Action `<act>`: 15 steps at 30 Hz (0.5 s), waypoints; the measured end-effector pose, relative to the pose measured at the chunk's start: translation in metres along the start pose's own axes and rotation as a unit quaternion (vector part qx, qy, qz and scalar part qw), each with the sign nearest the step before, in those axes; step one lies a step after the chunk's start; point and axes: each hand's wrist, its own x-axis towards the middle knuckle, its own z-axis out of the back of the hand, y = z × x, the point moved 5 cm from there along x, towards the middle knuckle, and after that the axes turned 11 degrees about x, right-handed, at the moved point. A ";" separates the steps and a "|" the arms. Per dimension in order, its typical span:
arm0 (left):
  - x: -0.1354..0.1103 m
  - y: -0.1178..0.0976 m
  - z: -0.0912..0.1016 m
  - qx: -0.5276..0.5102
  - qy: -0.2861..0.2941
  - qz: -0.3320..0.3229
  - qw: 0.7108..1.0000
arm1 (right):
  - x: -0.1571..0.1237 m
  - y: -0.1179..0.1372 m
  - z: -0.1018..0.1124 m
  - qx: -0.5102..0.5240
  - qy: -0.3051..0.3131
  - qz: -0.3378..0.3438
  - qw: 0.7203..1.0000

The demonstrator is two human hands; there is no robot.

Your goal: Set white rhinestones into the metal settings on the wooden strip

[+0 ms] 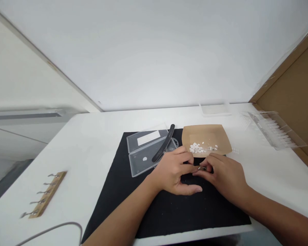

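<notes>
On the white desk (92, 136), a wooden hook rack (45, 194) lies near the front left edge. On the black mat (133, 191) the left hand (176, 172) and right hand (224, 177) meet, fingers curled. Both pinch a small shiny piece (202, 168) between their fingertips, just above the mat. Just behind them sits a brown paper tray (220, 136) holding white bits (199, 147). To its left a black nail file (164, 143) lies across an open clear plastic case (141, 159). A clear rack (277, 130) stands far right.

Two hands (174, 172) (223, 177), one mat (123, 184), one paper tray (195, 131), one clear case (143, 160), one file (164, 143).
</notes>
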 end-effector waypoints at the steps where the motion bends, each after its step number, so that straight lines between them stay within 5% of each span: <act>1: 0.000 0.000 0.000 0.000 0.000 -0.001 1.000 | 0.000 0.000 0.000 0.002 0.000 0.000 1.000; 15: 0.003 -0.003 -0.007 0.016 0.031 -0.003 0.999 | 0.001 0.000 -0.003 -0.001 0.005 -0.008 1.000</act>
